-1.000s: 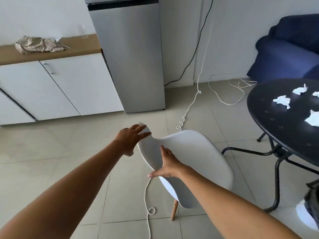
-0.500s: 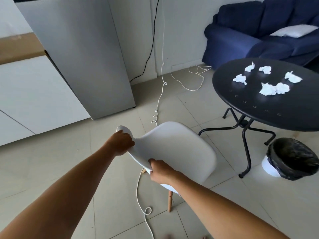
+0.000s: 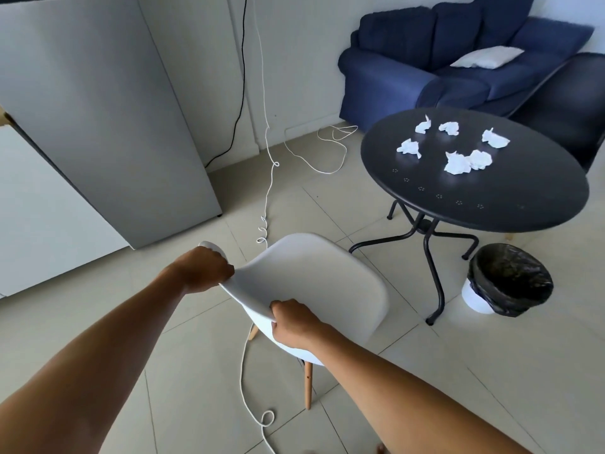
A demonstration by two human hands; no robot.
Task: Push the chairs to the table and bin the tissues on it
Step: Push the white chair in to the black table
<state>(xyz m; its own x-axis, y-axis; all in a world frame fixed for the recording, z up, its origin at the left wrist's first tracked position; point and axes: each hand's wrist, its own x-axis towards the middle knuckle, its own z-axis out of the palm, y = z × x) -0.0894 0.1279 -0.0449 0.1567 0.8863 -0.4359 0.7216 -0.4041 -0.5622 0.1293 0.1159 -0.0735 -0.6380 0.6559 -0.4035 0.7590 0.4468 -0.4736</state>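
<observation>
The round black metal surface [image 3: 491,204] fills the 2 o'clock part of the view, on thin curved black legs. Below centre, toward 6 o'clock, stands the white moulded plastic chair with pale wooden legs [image 3: 314,283], near the surface but not yet tucked under it, so by my reading the pushing step is under way and unfinished. A second dark chair [image 3: 569,103] sits at the far side of the surface at 1 o'clock; whether it is pushed in enough I cannot tell. The white bin lined with a black bag [image 3: 507,280] rests on the floor at 4 o'clock, just beside the nearest leg of the surface. Six crumpled white tissues [image 3: 458,162] lie scattered on top of the surface, none binned, so that whole part is left to do. A white cord [image 3: 244,371] trails under the chair and could snag a leg.

The left hand [image 3: 203,270] has its fingers curled tight over the left edge of the chair back. The right hand [image 3: 291,322] has its fingers wrapped closed round the back's lower rim.
</observation>
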